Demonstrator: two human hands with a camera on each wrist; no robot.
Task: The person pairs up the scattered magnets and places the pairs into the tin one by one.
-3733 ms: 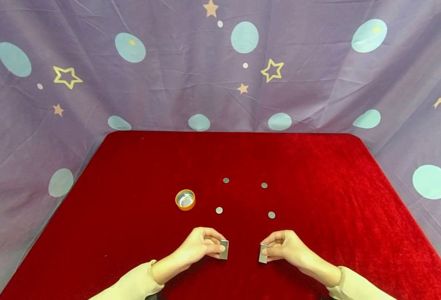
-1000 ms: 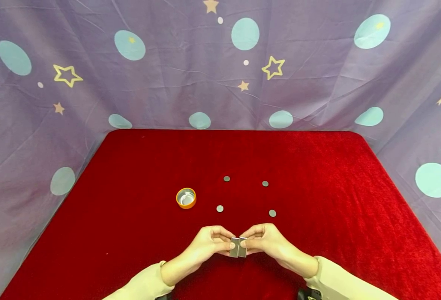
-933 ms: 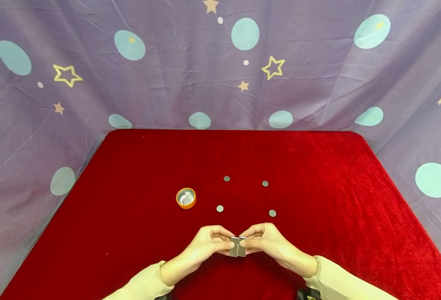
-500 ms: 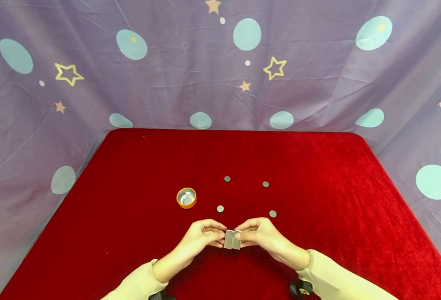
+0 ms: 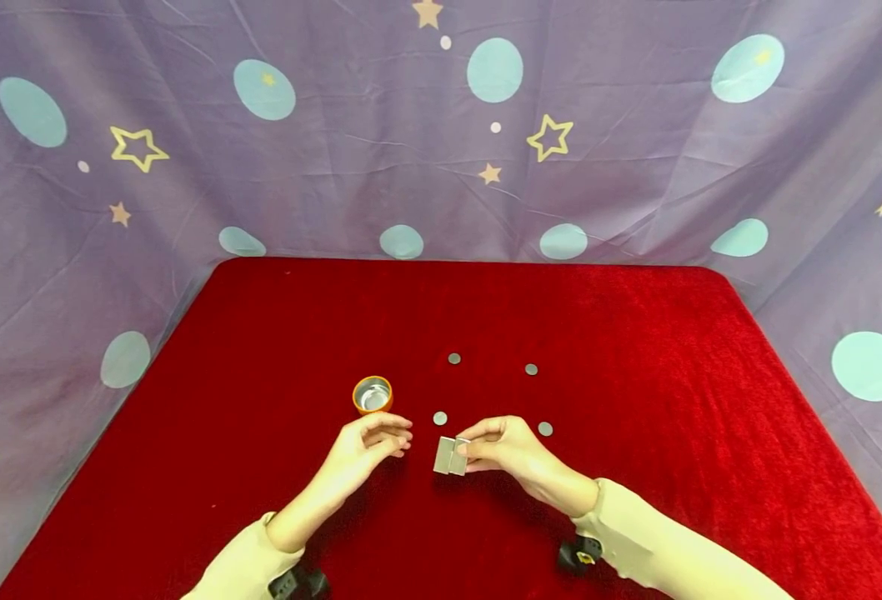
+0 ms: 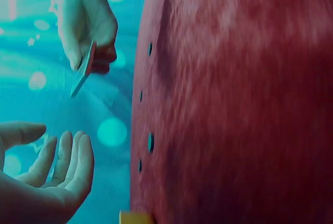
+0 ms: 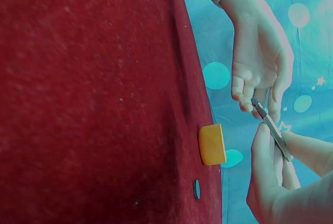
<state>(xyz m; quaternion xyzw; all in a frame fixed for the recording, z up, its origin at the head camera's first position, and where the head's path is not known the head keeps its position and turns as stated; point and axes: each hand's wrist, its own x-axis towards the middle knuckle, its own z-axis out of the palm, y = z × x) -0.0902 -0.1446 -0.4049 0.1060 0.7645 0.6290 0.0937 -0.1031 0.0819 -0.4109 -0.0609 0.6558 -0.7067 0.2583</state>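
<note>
My right hand (image 5: pixel 512 450) pinches one of two small silver rectangular plates (image 5: pixel 459 460) between thumb and fingers. The other plate (image 5: pixel 443 456) sticks to its left edge, slightly offset, with no finger on it. In the right wrist view the joined plates (image 7: pixel 273 130) show edge-on, thin and greyish. My left hand (image 5: pixel 362 450) holds nothing; its fingers are relaxed and point toward the plates, apart from them. It overlaps the near rim of an orange-rimmed metal bowl (image 5: pixel 373 393) in the head view. The left wrist view shows loosely bent left fingers (image 6: pixel 86 161).
Several silver discs lie on the red cloth (image 5: pixel 276 333): a near left disc (image 5: pixel 440 418), a near right disc (image 5: pixel 545 429), a far left disc (image 5: pixel 453 358) and a far right disc (image 5: pixel 531 369). A purple patterned curtain (image 5: pixel 366 142) hangs behind.
Both hands first held one plate each, apart, then brought them together edge to edge. The left hand has let go and moved left; the right hand has carried both plates left and forward.
</note>
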